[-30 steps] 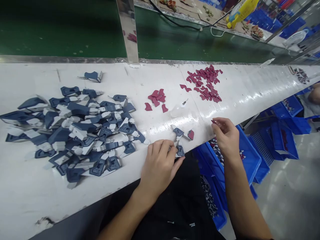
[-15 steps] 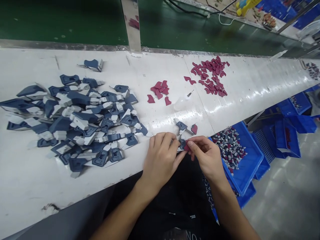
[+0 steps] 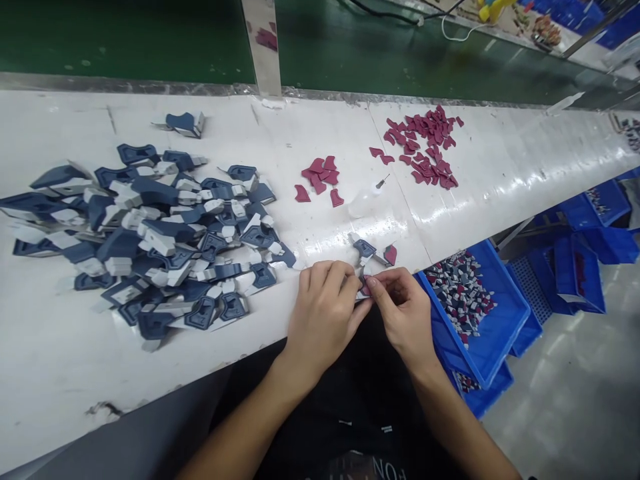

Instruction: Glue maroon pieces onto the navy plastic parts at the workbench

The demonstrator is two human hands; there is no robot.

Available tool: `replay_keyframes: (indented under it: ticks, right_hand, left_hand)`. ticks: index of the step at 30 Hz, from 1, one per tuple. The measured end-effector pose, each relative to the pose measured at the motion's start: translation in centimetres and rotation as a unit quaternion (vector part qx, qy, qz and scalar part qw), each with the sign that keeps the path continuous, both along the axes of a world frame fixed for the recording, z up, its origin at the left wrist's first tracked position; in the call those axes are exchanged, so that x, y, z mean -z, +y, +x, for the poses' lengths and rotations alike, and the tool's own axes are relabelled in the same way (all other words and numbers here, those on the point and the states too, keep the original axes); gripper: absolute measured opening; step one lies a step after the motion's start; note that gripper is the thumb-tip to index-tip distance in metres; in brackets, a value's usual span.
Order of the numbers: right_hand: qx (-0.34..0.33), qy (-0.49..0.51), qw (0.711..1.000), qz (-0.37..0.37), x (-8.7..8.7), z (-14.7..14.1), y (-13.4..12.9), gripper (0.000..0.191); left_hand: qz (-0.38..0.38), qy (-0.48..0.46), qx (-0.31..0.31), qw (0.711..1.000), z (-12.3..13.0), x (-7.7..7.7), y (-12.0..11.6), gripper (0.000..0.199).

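My left hand (image 3: pixel 325 310) is closed around a small blue-and-white plastic part at the table's front edge, and its fingers cover most of it. With thumb and forefinger, my right hand (image 3: pixel 400 310) pinches a small maroon piece (image 3: pixel 367 289) against that part; only a sliver of maroon shows. Just beyond my fingers lie a blue-and-white part (image 3: pixel 365 249) and another part with a maroon face (image 3: pixel 390 254). A large heap of blue-and-white parts (image 3: pixel 170 227) spreads to the left. Farther back sits a small group of maroon pieces (image 3: pixel 320 175).
A bigger scatter of maroon pieces (image 3: pixel 430 143) lies at the back right, near a dark-tipped needle-like tool (image 3: pixel 383 181). A blue bin (image 3: pixel 505 320) full of mixed parts stands below the table's right edge. Behind runs a green panel (image 3: pixel 400 67).
My right hand has moved slightly left, bringing the maroon piece closer onto the part in my left hand. More of the maroon piece is now covered by fingers. The view has shifted slightly.
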State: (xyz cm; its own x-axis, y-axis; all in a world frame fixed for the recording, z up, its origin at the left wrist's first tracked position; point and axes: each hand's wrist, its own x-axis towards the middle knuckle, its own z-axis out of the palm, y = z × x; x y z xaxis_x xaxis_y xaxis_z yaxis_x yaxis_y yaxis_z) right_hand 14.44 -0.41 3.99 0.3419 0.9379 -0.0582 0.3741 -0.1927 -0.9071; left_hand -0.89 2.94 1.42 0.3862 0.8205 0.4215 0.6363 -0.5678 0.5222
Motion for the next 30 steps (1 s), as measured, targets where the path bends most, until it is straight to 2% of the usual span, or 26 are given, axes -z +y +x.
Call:
replay_keyframes:
  ticks: [22,26,30]
  right_hand:
    - [-0.076,-0.056,0.995,-0.042,-0.7,0.5,0.3,0.021]
    - [-0.089,0.003,0.994,-0.058,-1.0,1.3,0.3,0.020]
    - [-0.029,0.094,0.993,-0.058,-1.1,1.8,-0.4,0.018]
  left_hand:
    - [-0.046,-0.025,0.016,0.999,0.1,-0.2,0.2,0.011]
    - [-0.054,-0.038,0.027,0.997,-0.2,-0.1,0.2,0.011]
    - [-0.049,-0.072,0.043,0.995,-0.6,-0.1,0.3,0.015]
